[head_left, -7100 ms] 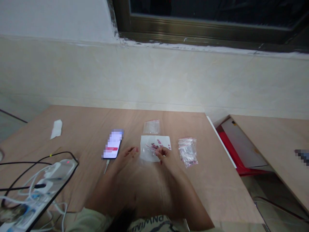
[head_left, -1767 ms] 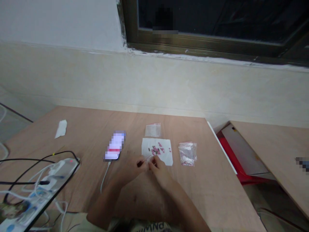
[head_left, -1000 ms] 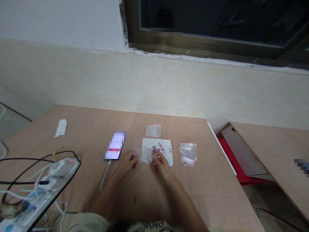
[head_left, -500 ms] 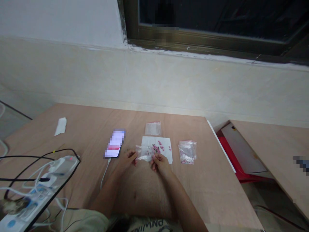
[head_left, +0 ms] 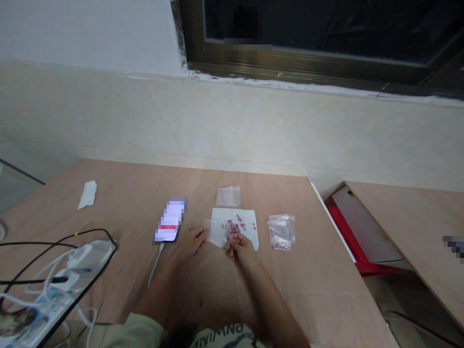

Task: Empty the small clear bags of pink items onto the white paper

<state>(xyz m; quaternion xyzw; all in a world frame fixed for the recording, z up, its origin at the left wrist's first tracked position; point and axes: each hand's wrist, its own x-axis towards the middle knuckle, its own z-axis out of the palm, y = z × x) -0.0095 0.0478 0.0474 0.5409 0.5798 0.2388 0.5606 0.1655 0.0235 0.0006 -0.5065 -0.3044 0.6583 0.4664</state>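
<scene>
Left fingers (head_left: 200,235) and right fingers (head_left: 237,240) pinch a clear bag (head_left: 218,236) partly over white paper (head_left: 251,236), apparently positioning it, which calls for steadiness.

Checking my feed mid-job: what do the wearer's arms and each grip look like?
Left grip and right grip are ungloved hands on bare forearms. The left sleeve is pale greenish; dark lettering marks the pale shirt. The right sleeve isn't clear.

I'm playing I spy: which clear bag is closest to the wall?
The zip bag just behind the white paper; the bag stack and the clear bag by the left hand are farther away.
</scene>
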